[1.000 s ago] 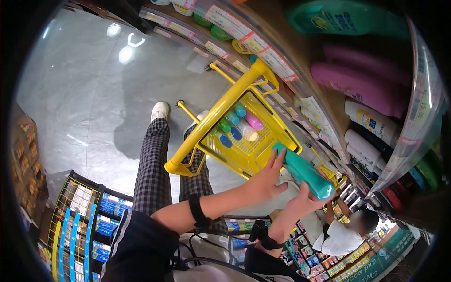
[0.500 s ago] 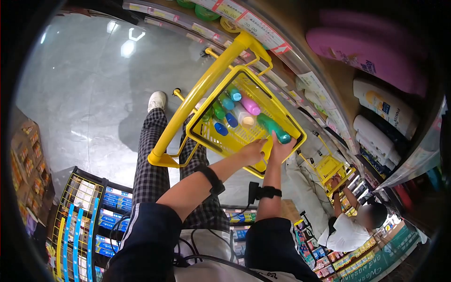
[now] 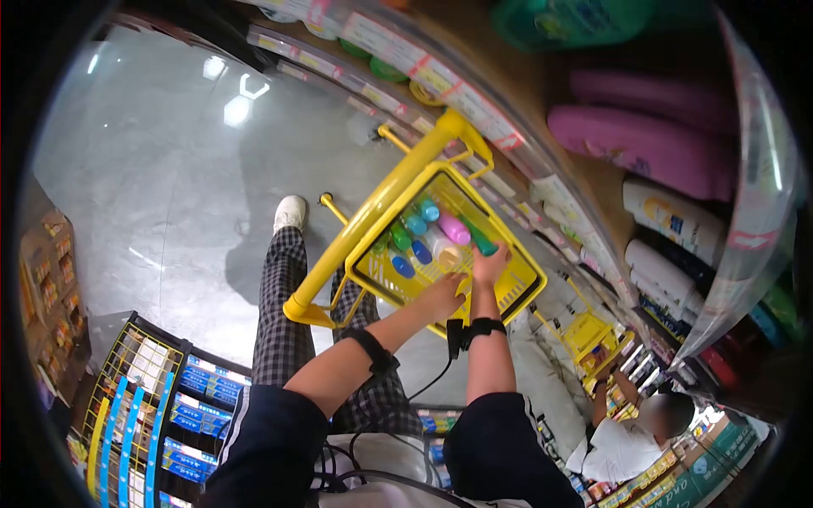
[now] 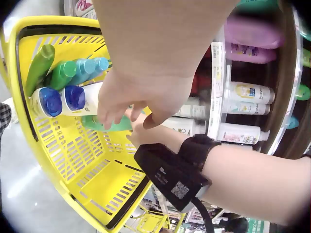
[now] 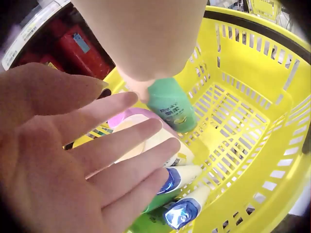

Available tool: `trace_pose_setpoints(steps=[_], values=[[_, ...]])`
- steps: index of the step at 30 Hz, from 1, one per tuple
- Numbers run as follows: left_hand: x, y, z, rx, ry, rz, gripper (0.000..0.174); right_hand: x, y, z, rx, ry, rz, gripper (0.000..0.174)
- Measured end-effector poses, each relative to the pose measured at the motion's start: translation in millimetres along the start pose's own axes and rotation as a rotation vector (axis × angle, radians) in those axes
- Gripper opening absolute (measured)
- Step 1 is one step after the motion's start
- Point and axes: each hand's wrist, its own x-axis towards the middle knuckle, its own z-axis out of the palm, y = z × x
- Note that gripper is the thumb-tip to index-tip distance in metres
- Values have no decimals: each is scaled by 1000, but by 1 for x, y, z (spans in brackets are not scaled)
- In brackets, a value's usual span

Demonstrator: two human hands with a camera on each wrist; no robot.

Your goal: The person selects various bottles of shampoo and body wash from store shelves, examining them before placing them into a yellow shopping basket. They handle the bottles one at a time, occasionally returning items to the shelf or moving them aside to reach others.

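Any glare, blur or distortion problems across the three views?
Head: strong fisheye bend and a dark rim, with lamp glare on the floor. Left wrist: the left hand close to the lens is soft, the basket sharp. Right wrist: the left hand fills the left half and is soft; the bottle is in focus.

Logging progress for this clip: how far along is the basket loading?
Done: several bottles lie in the yellow basket. In hand: right hand grips the green bottle, down among them; left hand open beside it. Left: bottle not yet released.
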Motion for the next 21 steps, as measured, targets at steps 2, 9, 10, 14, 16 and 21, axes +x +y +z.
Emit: trace_pose_setpoints(steps=[2, 9, 10, 14, 16, 21], values=[[-3, 5, -6, -29, 13, 61, 49, -2, -5, -1, -43, -89, 66, 58], [-31, 28, -33, -119, 74, 251, 38, -24, -29, -10, -76, 50, 69, 64], [-39, 34, -43, -138, 87, 295, 38, -28, -46, -23, -85, 81, 74, 63], [-55, 52, -82, -162, 206, 408, 38, -26, -85, -62, 388, 171, 69, 57], [-71, 73, -120, -248, 280, 450, 38, -29, -138, -93, 651, 194, -24, 52], [-100, 130, -200, -376, 654, 734, 51, -19, -312, -161, 798, 271, -443, 40]])
